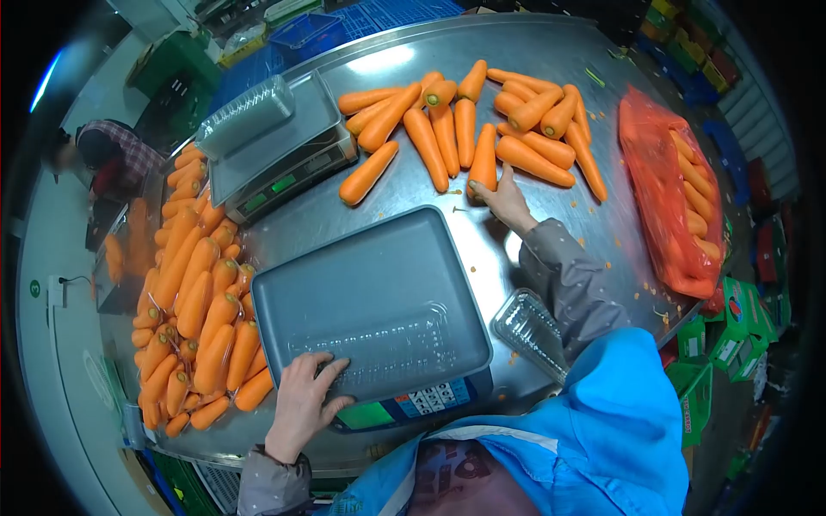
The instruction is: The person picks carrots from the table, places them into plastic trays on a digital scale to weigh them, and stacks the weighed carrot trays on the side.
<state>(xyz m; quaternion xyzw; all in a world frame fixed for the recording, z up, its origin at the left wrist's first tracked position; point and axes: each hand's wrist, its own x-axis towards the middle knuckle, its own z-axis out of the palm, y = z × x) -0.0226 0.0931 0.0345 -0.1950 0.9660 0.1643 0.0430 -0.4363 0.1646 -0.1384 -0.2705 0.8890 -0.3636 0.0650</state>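
Note:
A grey scale platform [361, 275] lies in front of me, with a clear plastic tray [391, 340] on its near half. My left hand [308, 397] rests at the tray's left end, fingers apart and lying over the platform's near edge. Farther forward, my right hand [508, 205] has its thumb and fingers around the thick end of a carrot [483, 159], which lies on the metal table. Around it is a loose group of carrots [533, 155]. A second clear tray [529, 331] sits right of the scale, partly under my right sleeve.
Another scale [284, 163] at the back left bears stacked clear trays [248, 116]. Wrapped carrots [202, 301] are heaped along the left side. A red mesh bag of carrots [658, 198] lies at the table's right edge. A person [120, 155] is at the far left.

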